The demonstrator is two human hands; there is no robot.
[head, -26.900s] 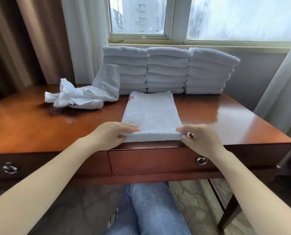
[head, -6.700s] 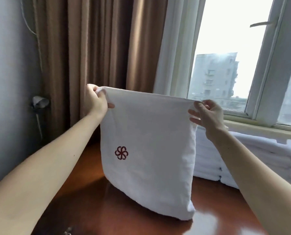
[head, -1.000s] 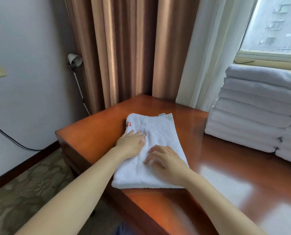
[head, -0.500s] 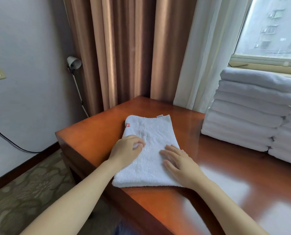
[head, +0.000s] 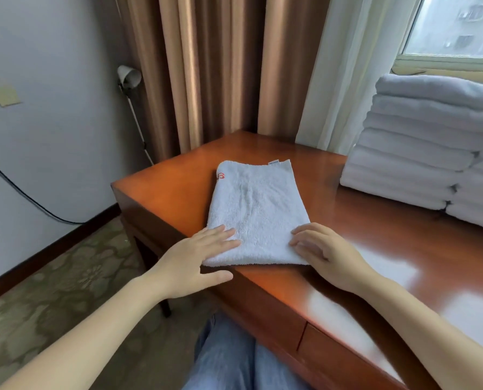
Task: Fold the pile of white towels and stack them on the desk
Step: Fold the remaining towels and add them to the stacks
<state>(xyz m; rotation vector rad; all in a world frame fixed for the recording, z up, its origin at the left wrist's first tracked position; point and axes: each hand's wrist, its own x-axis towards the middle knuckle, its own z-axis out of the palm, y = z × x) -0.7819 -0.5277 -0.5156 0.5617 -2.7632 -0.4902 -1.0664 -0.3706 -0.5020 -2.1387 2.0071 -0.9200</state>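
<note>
No legible txt, red logo on towel corner, unreadable

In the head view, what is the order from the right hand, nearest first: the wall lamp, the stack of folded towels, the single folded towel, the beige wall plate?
1. single folded towel: touched by the right hand.
2. stack of folded towels: back right on the desk.
3. wall lamp: left, past the desk.
4. beige wall plate: far left.

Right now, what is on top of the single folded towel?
Only the hands rest on the folded towel: the left hand with straight fingers on the near left corner, the right hand with bent fingers on the near right. The cloth beneath them is covered.
</note>
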